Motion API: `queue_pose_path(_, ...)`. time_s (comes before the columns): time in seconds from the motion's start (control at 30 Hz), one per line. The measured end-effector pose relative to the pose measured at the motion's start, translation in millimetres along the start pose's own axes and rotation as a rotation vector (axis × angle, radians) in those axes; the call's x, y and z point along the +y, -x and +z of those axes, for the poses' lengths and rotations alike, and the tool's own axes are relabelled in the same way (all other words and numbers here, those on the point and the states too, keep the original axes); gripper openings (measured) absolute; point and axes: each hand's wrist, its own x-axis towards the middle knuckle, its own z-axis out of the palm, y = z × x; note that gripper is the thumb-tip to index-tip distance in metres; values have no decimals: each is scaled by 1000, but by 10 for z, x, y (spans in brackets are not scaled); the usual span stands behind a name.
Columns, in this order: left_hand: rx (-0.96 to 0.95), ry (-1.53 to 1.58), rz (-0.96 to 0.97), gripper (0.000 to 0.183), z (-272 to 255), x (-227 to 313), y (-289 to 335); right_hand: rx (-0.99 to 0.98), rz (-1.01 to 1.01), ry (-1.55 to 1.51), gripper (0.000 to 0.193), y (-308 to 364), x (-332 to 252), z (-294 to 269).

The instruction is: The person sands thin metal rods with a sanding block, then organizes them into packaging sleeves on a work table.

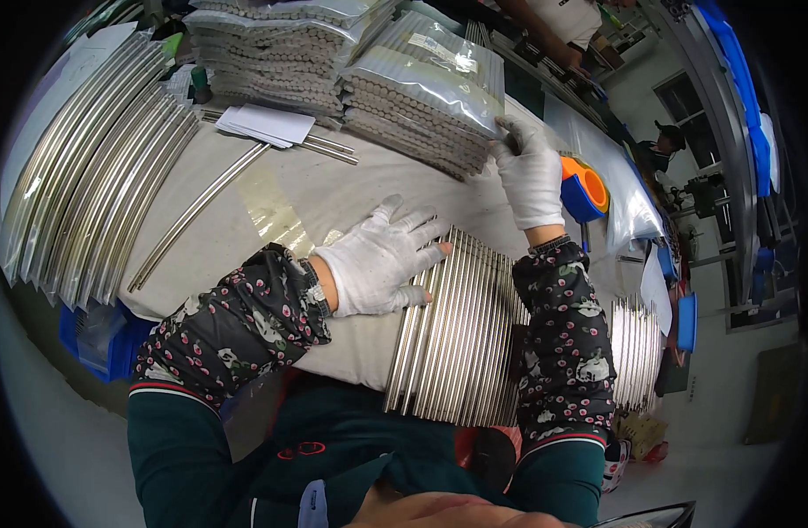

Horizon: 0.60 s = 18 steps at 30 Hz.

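Both my hands wear white gloves. My left hand (382,260) lies with its fingers spread on the white cloth, thumb and a bare fingertip at the left edge of a row of shiny metal rods (461,339). The rods lie side by side near my body. My right hand (525,172) is raised beyond the row, beside the corner of a stack of bagged rods (422,92). Its fingers are curled in a pinch; whatever is between them is too small to make out. My right forearm passes over the row's right part and hides some of it.
Bagged metal rods (87,167) lie at the left. White paper slips (268,125) rest on a few loose rods. Another bagged stack (272,62) stands at the back. Right of my right hand are an orange and blue tape dispenser (585,189) and clear plastic bags (620,198). Other people are beyond.
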Motion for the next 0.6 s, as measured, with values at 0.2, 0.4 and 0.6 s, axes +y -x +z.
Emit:
queue_pose_path(0.2, 6, -1, -5, 68, -14, -55, 41, -28, 15, -193, 15, -132, -102, -11)
queue_pose_path(0.4, -5, -15, 0, 69, 8, -59, 15, -29, 64, -294, 13, -111, -81, -14)
queue_pose_path(0.6, -8, -6, -6, 68, 19, -39, 23, -1, -16, -199, 13, -88, -32, -1)
